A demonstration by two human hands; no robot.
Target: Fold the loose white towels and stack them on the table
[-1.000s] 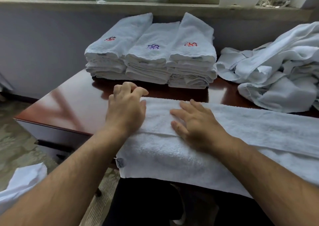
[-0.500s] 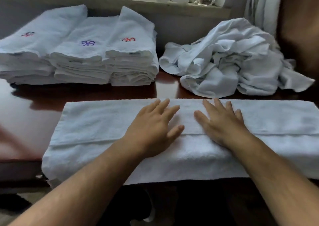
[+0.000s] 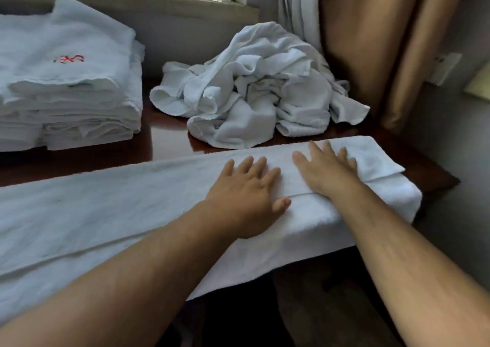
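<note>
Single head cam, wide-angle, facing fwd & down, close over table near edge

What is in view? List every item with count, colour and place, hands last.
table: one, dark red-brown, under everything
stacks: folded, white, back left; the top one bears a red mark; the count is cut off by the frame
pile: one loose heap, white, at the back, right of the stacks
towel: one, white, folded lengthwise along the near edge and hanging over it
sill: one, grey, behind the table
curtain: one, tan, back right
left hand: flat on the towel, fingers spread
right hand: flat on the towel, near its right end
</note>
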